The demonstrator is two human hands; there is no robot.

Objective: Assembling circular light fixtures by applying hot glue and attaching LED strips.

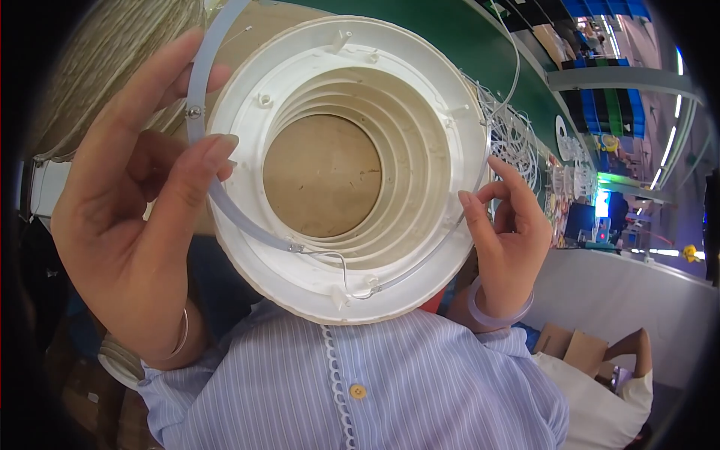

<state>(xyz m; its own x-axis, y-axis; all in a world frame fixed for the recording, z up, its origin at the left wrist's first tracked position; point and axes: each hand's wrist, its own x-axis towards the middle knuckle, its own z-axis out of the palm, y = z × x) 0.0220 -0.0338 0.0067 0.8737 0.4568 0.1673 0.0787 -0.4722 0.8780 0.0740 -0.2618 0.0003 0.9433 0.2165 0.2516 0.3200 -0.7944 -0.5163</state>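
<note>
A stack of white ring-shaped plastic housings [401, 296] stands before me, with small pegs inside the top rim and an open round middle. In my left hand [142, 172], thumb and fingers pinch a translucent flexible strip [255, 231] at the housing's left side. Its lower end meets a thin white wire [346, 274] lying on the rim. From that wire another translucent length [421, 268] bends along the right inner rim. My right hand [510, 221] is at the right edge, thumb and forefinger closed around this length. Whether both lengths are one strip, I cannot tell.
A tangle of white wires [514, 142] lies right of the housing on the green bench [420, 34]. Bundled pale material [112, 67] is at the far left. Cardboard pieces [574, 349] sit in a pale cloth-covered container [592, 412] at lower right. Blue bins [626, 112] stand farther back.
</note>
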